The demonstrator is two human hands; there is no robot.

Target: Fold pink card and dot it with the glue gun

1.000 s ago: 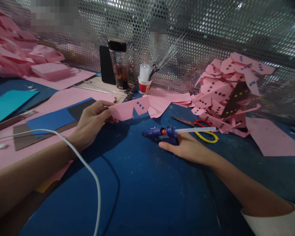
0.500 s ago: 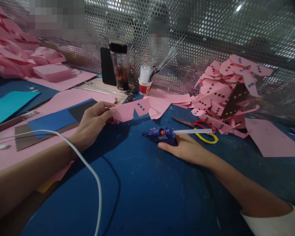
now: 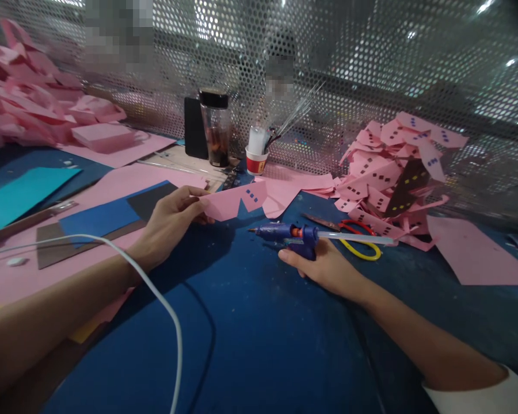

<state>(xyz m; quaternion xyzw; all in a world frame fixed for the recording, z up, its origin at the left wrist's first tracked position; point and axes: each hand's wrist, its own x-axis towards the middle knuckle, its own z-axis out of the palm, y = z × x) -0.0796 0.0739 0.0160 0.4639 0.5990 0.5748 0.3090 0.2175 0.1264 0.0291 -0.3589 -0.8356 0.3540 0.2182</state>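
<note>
My left hand [image 3: 179,217] pinches the left end of a pink paper piece [image 3: 224,205], which has a V-shaped notch and small blue squares. It is held just above the blue table. My right hand [image 3: 328,267] is wrapped round the handle of a blue glue gun [image 3: 291,233]; a clear glue stick [image 3: 354,237] sticks out of its back. The gun's nozzle points left, below the paper and apart from it. Behind the gun lie scissors [image 3: 360,248] with red and yellow handles, partly hidden by the glue stick and my right hand.
A heap of pink pieces [image 3: 380,178] with small squares stands at the right back. More pink paper [image 3: 38,98] is piled at the far left. A lidded bottle [image 3: 216,129] and a red-white cup [image 3: 256,161] stand before the perforated metal screen. A white cable [image 3: 170,316] crosses the left foreground.
The glue gun has lifted a little off the table and its nozzle has levelled, in my right hand. My left hand still holds the pink paper. The whole view has shifted slightly.
</note>
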